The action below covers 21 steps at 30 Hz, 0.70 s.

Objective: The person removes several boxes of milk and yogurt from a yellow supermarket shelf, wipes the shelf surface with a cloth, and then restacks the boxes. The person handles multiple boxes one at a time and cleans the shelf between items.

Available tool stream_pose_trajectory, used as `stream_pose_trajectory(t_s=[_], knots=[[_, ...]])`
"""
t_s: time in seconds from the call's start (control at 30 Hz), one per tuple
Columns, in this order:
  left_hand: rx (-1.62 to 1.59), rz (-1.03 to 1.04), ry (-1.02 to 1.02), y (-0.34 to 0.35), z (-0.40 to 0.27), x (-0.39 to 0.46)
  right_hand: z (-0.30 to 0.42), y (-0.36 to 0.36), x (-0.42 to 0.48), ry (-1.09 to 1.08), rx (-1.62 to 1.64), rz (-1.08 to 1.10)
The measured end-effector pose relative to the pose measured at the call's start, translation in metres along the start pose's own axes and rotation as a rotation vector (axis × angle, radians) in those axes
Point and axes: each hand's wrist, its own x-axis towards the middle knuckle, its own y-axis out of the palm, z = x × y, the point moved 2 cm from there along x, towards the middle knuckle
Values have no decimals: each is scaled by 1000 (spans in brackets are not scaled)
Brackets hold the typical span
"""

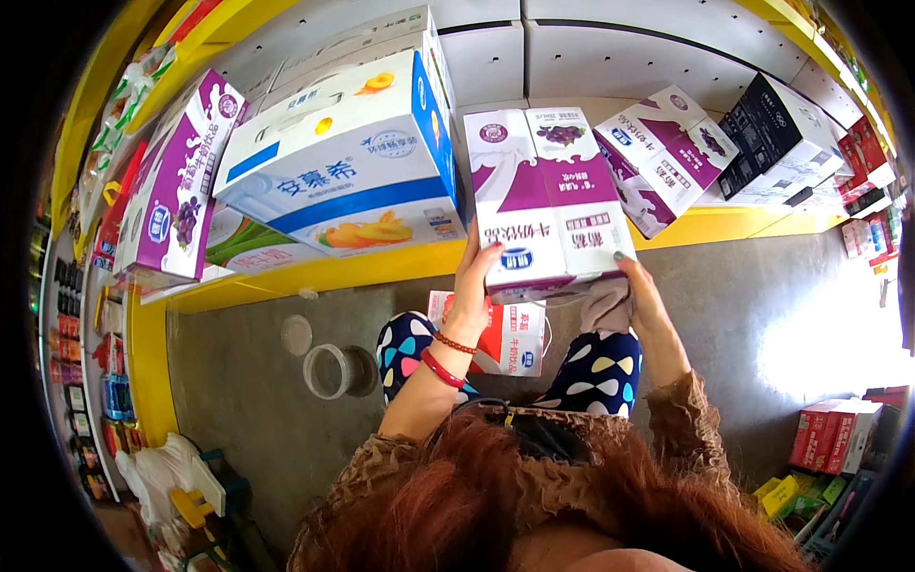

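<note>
Between my two hands is a purple-and-white grape milk drink carton [547, 186], at the front of the shelf. My left hand [472, 282] grips its lower left corner, the thumb on the printed face. The lower right corner is in my right hand [643, 289], which also holds a crumpled greyish cloth [607, 307] beneath the carton. To the left stands a large white-and-blue carton [336, 175] with yellow fruit pictures. A second grape milk drink carton [668, 150] sits at an angle on the right, close to the held one.
Another grape carton [182, 182] stands at the shelf's left end. Black-and-white cartons [779, 139] are farther right. A red-and-white strawberry milk carton [525, 339] is on the floor between my legs. A round tub [329, 372] and a round lid [297, 334] lie left of my knees.
</note>
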Motion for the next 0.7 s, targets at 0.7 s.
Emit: stream_pose_trajectory(t_s=[0.7], knots=[[1622,154,959,4,-8,38,-27,31,85,-420,-133,-187]])
